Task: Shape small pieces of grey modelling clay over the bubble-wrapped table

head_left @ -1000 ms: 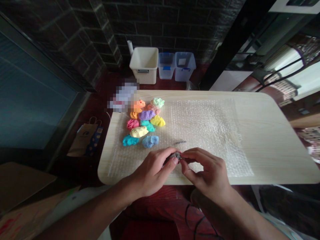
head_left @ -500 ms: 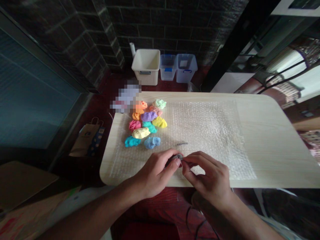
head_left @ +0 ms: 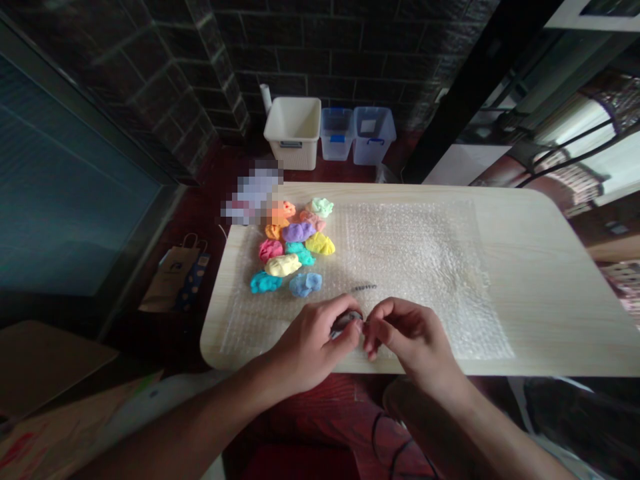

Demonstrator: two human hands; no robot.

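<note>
My left hand (head_left: 320, 343) is curled around a dark grey lump of modelling clay (head_left: 346, 321), with the thumb along its near side. Close beside it, my right hand (head_left: 407, 333) has thumb and fingertips pinched together at the lump's right end. Whatever lies in that pinch is too small to make out. Just beyond the hands, a short row of small dark pieces (head_left: 367, 287) rests on the bubble wrap (head_left: 410, 253). Left of them lie several soft clay lumps, among them a light blue lump (head_left: 305, 285), a pale yellow lump (head_left: 283, 265) and a purple lump (head_left: 299, 232).
The bubble wrap covers much of a pale wooden table (head_left: 545, 280). On the floor behind stand a white bin (head_left: 293, 143) and two clear plastic boxes, one a blue-handled box (head_left: 373, 143). A paper bag (head_left: 173, 277) stands left of the table.
My right hand has turned, and its fingers are more curled beside the clay. The left hand still holds the grey lump, which is now tilted differently.
</note>
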